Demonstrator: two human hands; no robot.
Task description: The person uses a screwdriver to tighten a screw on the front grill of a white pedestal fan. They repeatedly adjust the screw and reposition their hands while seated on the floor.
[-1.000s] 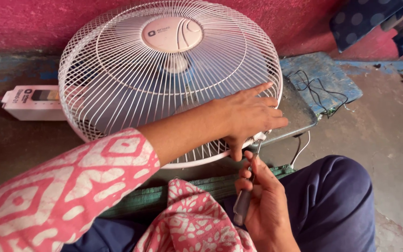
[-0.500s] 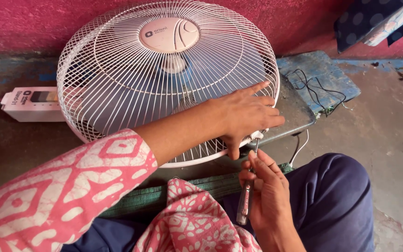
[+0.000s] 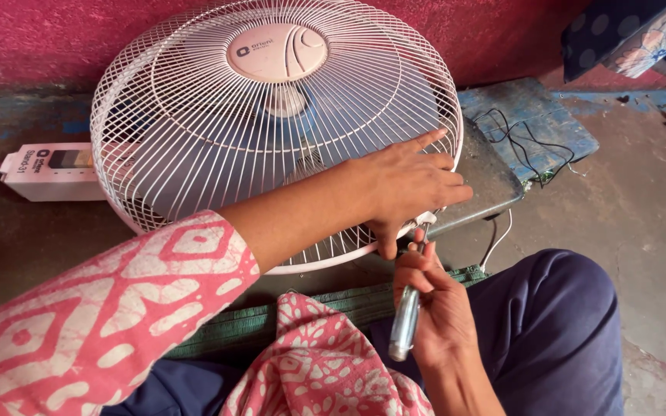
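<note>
The left hand [image 3: 406,185] lies open on the white fan grille [image 3: 271,131], near its right rim. The right hand [image 3: 437,304] grips a screwdriver [image 3: 406,323], tip at that rim. A white box [image 3: 52,171] with a dark label lies far left.

The fan guard [image 3: 271,131] is glossy white wire, the screwdriver [image 3: 405,327] handle shiny metal, the floor [image 3: 641,208] rough concrete.

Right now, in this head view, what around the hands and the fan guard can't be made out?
- Screwdriver tip: hidden behind the left hand, at the fan guard rim.
- The fastener it meets: too small, covered by that thumb.
- Fan blades: only partly visible through the guard wires.
- Right hand palm: turned away around the handle.
- White box: partly behind the guard.
</note>
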